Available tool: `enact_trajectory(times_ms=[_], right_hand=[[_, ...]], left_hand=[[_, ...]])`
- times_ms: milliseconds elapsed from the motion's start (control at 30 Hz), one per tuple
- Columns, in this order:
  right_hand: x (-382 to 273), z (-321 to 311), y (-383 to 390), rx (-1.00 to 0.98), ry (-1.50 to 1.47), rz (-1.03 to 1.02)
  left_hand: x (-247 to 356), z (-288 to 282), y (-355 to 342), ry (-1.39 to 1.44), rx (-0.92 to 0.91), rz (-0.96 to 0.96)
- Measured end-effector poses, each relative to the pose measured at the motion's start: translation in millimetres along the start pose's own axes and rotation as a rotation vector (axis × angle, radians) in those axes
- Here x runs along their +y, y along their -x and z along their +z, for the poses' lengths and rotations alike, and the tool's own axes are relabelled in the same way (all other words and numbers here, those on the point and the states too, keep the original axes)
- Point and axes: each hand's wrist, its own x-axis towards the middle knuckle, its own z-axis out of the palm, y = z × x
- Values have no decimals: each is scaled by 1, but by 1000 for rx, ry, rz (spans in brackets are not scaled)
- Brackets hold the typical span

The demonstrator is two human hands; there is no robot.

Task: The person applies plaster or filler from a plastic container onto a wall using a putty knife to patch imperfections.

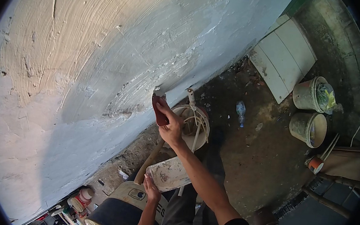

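Head view: left hand [152,190] partly curled, gripping the edge of a smeared pale board [169,174], apparently held near the other hand for easy reach. Right hand [172,127] closed round a red-handled tool [161,112], presumably for firm control; the tool's tip is at the coated wall [107,63], contact not confirmable. Beyond, two buckets [303,96] stand well apart from the hands, perhaps to stay out of the way
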Motion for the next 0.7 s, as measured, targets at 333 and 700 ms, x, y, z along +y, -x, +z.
enact_trajectory(times_ms=[333,700], right_hand=[[4,-57,-24,356,-7,123],[-34,-19,-55,110,124,-140]], left_hand=[[13,7,9,64,-61,75],[23,3,16,12,-66,5]])
